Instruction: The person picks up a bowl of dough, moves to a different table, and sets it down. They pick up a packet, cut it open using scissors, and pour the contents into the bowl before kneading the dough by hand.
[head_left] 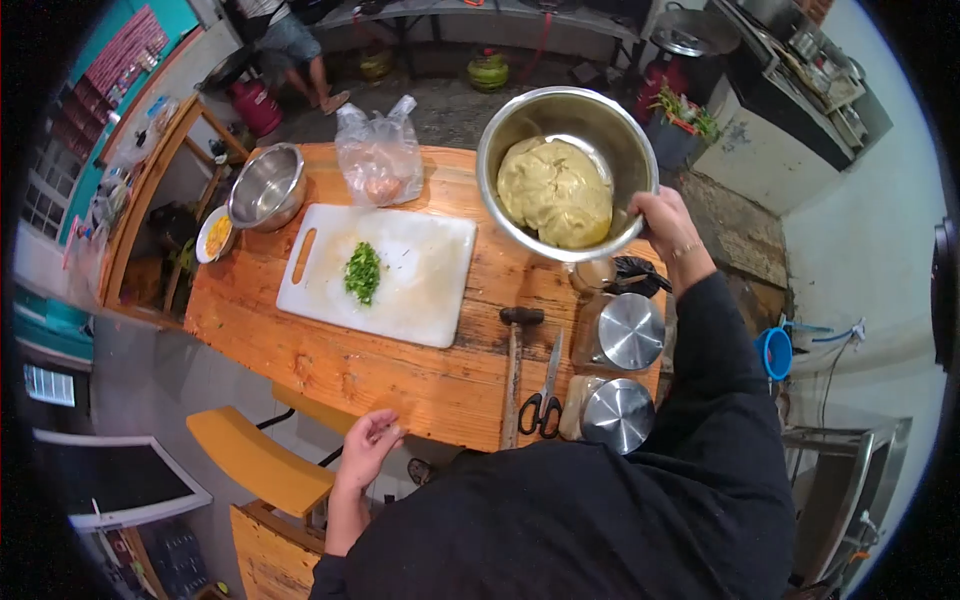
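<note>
My right hand [665, 225] is closed on the rim of a steel mixing bowl [490, 185], with the thumb at the inner edge. Inside it lies a thick, pale yellow-green dough or paste [555, 195]. Over the table's front edge hangs my left hand [370, 448], empty, its fingers loosely curled and apart. Chopped green herbs [362, 273] form a small heap on the white cutting board [430, 290]. A hammer [514, 365] and black-handled scissors [545, 400] lie side by side near the front edge, left of two jars with metal lids [631, 331].
At the wooden table's [240, 310] left end stand an empty steel bowl [268, 190] and a small bowl of yellow-orange bits [217, 235]. A plastic bag [380, 150] sits behind the board. A yellow bench [260, 460] is at the front left. Another person's legs [300, 65] show behind.
</note>
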